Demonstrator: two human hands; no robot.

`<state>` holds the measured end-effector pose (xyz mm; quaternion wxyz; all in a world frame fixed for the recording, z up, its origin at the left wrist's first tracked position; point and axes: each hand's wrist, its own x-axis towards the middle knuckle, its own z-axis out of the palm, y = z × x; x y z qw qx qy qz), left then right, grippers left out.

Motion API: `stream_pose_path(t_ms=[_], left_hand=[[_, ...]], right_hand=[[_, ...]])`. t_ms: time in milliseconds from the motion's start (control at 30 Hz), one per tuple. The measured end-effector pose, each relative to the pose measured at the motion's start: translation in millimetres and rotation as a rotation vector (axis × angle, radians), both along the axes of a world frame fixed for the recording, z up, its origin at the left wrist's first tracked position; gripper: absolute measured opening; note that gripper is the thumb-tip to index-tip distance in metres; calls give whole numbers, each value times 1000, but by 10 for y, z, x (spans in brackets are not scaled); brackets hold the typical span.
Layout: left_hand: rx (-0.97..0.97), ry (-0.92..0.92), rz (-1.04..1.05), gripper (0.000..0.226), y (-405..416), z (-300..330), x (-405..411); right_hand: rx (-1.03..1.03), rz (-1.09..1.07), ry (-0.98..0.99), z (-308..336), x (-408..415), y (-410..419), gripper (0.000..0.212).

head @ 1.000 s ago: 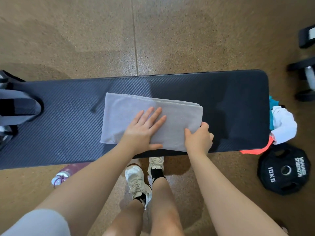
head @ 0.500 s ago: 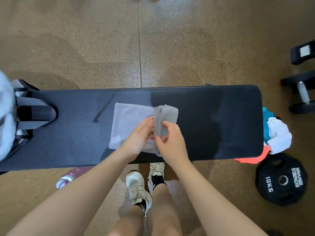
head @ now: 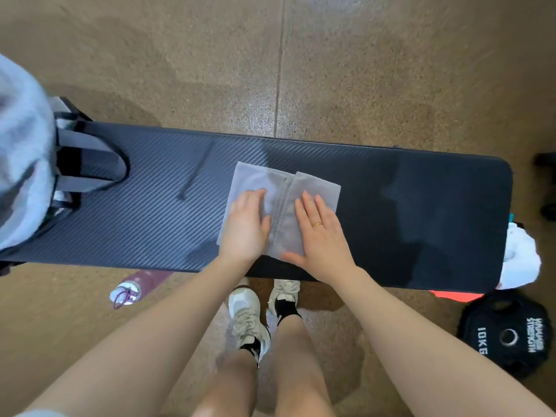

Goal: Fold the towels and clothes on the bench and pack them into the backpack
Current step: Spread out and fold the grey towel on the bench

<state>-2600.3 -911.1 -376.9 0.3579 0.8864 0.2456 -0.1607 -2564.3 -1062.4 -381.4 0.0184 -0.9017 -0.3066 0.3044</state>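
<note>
A grey towel (head: 282, 188), folded small, lies in the middle of the dark padded bench (head: 406, 212). My left hand (head: 245, 227) presses flat on its left half, fingers straight. My right hand (head: 319, 233), with a gold ring, lies flat on the right half beside a stitched hem running down the middle. The grey backpack (head: 27, 164) stands at the bench's left end, its straps (head: 90, 164) lying on the pad. More clothes, white (head: 520, 260), teal and orange (head: 457, 296), hang off the bench's right end.
A pink water bottle (head: 135, 287) lies on the floor under the bench's near edge. A black 10 kg weight plate (head: 508, 332) sits on the floor at the right. My feet in pale sneakers (head: 246, 314) stand close to the bench. Dark dumbbell parts show at the far right edge.
The towel was a long strip; my right hand lifted its right end and folded it over to the left. Both hands now press flat on the smaller folded towel.
</note>
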Motion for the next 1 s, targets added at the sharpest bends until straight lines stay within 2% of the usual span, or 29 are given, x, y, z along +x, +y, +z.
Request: stream_pose_path(t_ms=[67,133,267,367,467,533,633,700,767,833,933,1000], left_hand=[[211,76,45,53,114,24,-86],[217,217,157,56,180,27,-137],[-18,351,405,40,274,-55,-117],[-197,286,441,19,313,25,-48],[-301,47,285,18,188,287,-33],[-317,-13,126,18,-14,414,-69],[-288,-6,45,14,-310,392,-125],[-270,5,-8,16,-434,299,-111],[-278,23,-39,27,-509,205,-79],[-260,22,-77,32,-563,143,-59],[-183,-56,-183,23,-593,83,-164],[-160,-109,-296,35,-567,57,-308]], right_hand=[[-9,-30,-22,-43,-14,63,110],[16,-34,-38,-64,-37,75,109],[32,-28,-22,-85,-38,33,104],[50,-41,-21,-82,-38,36,104],[90,-52,-53,-86,-25,44,105],[186,-109,8,-125,2,20,102],[474,-509,294,-22,90,-28,81],[533,-657,271,118,122,-120,74],[487,-530,77,194,140,-269,71],[425,-192,-54,213,136,-395,67],[326,263,-15,105,204,-490,72],[267,419,8,-7,322,-526,74]])
